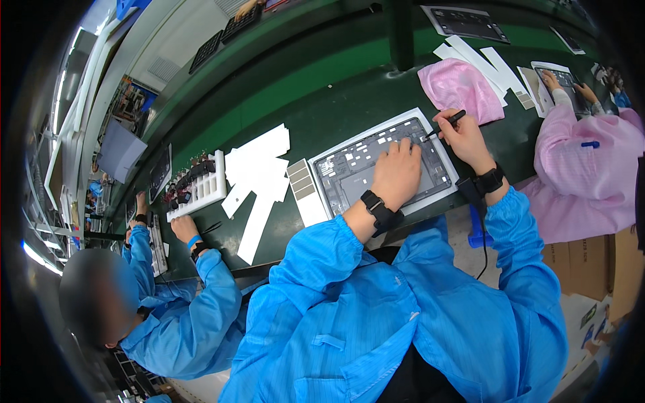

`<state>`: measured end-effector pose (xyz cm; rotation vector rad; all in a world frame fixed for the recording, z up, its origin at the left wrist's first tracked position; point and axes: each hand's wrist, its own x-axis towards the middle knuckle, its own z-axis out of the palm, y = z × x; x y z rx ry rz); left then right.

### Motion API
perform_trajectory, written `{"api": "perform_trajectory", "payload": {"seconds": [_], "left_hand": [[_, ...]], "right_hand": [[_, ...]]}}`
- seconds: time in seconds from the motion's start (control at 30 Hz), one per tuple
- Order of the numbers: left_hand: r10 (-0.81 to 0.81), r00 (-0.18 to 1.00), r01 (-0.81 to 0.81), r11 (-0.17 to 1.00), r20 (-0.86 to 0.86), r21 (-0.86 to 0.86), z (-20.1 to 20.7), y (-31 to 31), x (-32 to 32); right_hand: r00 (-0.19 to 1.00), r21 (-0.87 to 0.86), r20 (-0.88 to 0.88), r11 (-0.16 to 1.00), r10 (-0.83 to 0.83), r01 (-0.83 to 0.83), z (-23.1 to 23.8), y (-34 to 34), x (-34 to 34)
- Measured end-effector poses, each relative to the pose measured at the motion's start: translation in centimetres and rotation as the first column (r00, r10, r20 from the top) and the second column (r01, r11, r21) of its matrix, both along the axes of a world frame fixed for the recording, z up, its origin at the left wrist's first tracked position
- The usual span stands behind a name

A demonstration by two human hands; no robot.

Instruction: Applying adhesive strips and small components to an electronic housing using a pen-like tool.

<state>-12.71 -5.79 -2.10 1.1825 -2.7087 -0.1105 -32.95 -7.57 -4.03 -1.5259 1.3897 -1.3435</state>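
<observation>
On green bench (356, 107): white strips (261, 158) strewn, grey-patched card (304, 189) set beside dark panel (356, 176). Panel partly covered by left hand (398, 174), fingers extended. Black pen-like tool (457, 117) pinched by right hand (463, 140) at panel's far-right corner.

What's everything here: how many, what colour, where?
Bench: one, green, central
Panel: one, dark grey, centre
Strips: many, white, left of panel
Card: one, white-grey, beside panel
Rack: one, white, bench left
Cloth: one, pink, upper right
Cardboard: some, brown, lower right
Left worker: one, blue clothing, lower left
Right worker: one, pink clothing, right
Slim tool: one, black, by panel corner
Sleeves: two, blue, lower centre
Left fingers: several, bare, on panel
Right fingers: several, bare, gripping tool
</observation>
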Motion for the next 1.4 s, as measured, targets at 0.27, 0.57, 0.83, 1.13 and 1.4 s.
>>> {"api": "perform_trajectory", "payload": {"seconds": [0.27, 0.57, 0.83, 1.13, 1.4], "left_hand": [[0.016, 1.000, -0.016, 1.000, -0.009, 0.006, 0.3, -0.2, -0.1], [0.022, 0.998, -0.024, 0.999, -0.056, -0.030, 0.0, -0.3, -0.4], [0.019, 1.000, -0.020, 0.999, -0.019, -0.028, -0.4, -1.2, -0.5], [0.022, 0.998, -0.021, 0.999, 0.059, -0.028, -0.7, -1.7, -1.5], [0.058, 0.964, -0.032, 0.994, 0.258, -0.105, -0.7, -0.8, -4.4]], "right_hand": [[0.999, -0.013, -0.015, 0.999, -0.047, 0.047, -1.0, -0.5, 0.2], [0.978, -0.093, -0.201, 0.995, -0.060, 0.042, -0.4, 0.0, 0.8], [0.959, -0.086, -0.281, 0.995, 0.031, -0.057, 0.6, -0.7, 0.4], [0.929, -0.014, -0.366, 0.998, 0.056, -0.066, 1.7, -0.5, 0.5], [0.958, -0.037, 0.085, 0.960, -0.273, 0.277, -0.1, 0.0, -0.6]]}}
